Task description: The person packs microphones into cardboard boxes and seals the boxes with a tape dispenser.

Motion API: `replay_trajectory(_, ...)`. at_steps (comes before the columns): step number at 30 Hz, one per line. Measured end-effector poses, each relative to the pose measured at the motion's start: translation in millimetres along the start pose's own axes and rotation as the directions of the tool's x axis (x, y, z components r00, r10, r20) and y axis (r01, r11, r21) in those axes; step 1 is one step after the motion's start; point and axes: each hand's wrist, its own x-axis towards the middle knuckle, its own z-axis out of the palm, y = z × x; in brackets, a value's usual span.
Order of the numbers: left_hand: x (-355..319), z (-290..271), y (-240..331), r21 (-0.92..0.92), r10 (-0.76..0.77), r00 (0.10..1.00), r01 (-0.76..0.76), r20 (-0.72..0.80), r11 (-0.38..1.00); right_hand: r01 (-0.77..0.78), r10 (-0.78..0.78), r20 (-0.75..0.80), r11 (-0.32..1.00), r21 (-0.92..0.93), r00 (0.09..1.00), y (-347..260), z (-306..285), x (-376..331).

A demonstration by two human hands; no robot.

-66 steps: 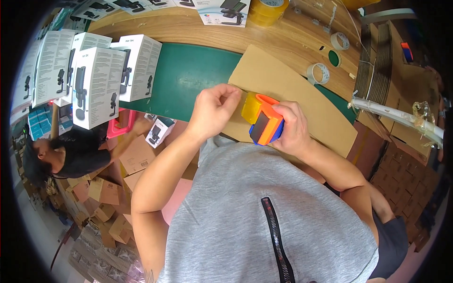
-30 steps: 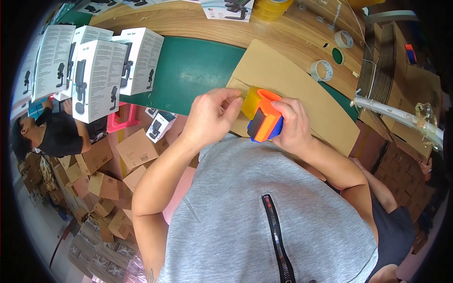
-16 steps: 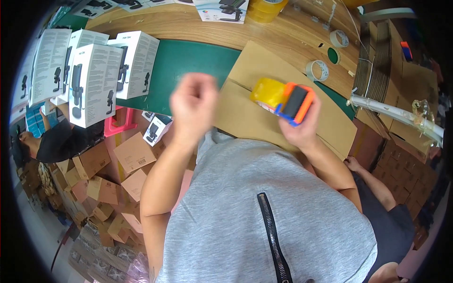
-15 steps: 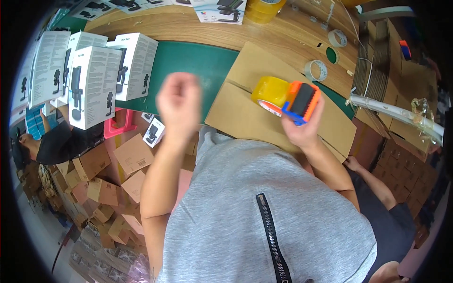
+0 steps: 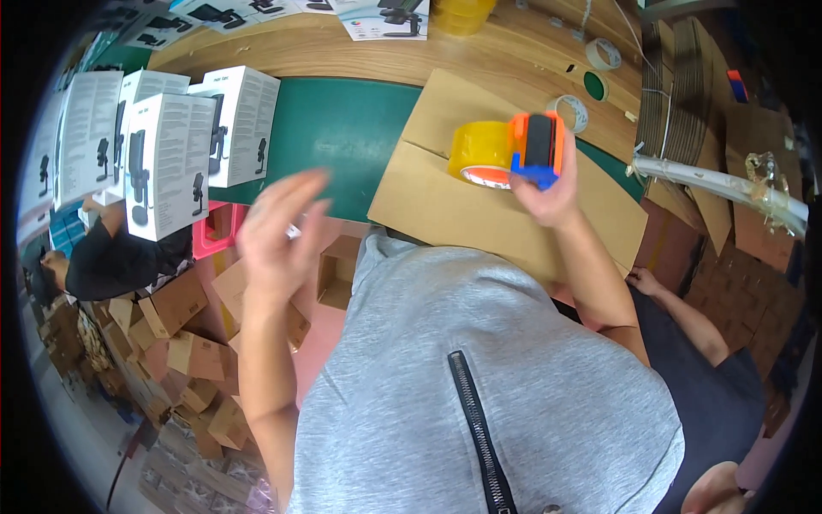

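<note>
My right hand (image 5: 555, 193) grips an orange and blue tape dispenser (image 5: 538, 146), loaded with a thick roll of yellowish packing tape (image 5: 478, 150). The dispenser is over a closed brown cardboard carton (image 5: 424, 188), whose flaps meet in a seam. I cannot tell whether dispenser and carton touch. My left hand (image 5: 278, 231) is in the air left of the carton, near the green mat's front edge. Its fingers are spread, a little blurred, and nothing shows in its grip. A small white patch appears between thumb and fingers, apparently something behind the hand.
White printed microphone boxes (image 5: 171, 167) stand at the left of the green mat (image 5: 330, 128). Tape rolls (image 5: 572, 113) lie on the wooden table (image 5: 342, 51). Flattened cartons (image 5: 672, 94) and a white pipe (image 5: 715, 182) are at right. Open cartons (image 5: 197, 355) lie below left. Two other people are close by.
My left hand has moved left and toward me, its curled fingers now spread. My right hand has lifted and turned the tape dispenser slightly, shifting it up and left.
</note>
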Motion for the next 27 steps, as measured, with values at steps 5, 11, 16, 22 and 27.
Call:
replay_trajectory(5, 55.7, 52.3, 40.1, -0.129, 0.413, 0.909, -0.403, 0.063, 0.906, -0.359, 0.245, 0.297, 0.827, 0.432, 0.923, -16.8, -9.5, 30.6)
replay_trajectory(11, 53.5, 53.4, 54.7, -0.346, 0.385, 0.922, -0.348, 0.043, 0.871, -0.581, 0.335, 0.492, 0.620, 0.527, 0.804, -28.4, -3.2, 12.4)
replay_trajectory(16, 45.6, 47.3, 60.9, -0.319, 0.426, 0.904, -0.394, 0.036, 0.862, -0.526, 0.236, 0.508, 0.640, 0.561, 0.829, -38.2, 8.1, 3.5)
replay_trajectory(22, 29.5, 44.4, 73.9, -0.216, 0.424, 0.905, -0.419, -0.026, 0.882, -0.588, 0.198, 0.610, 0.597, 0.546, 0.767, -41.3, 12.9, -8.3)
replay_trajectory(27, 10.4, 54.0, 73.0, -0.192, 0.394, 0.910, -0.413, -0.128, 0.890, -0.655, 0.207, 0.719, 0.624, 0.425, 0.664, -44.6, 10.4, -15.3)
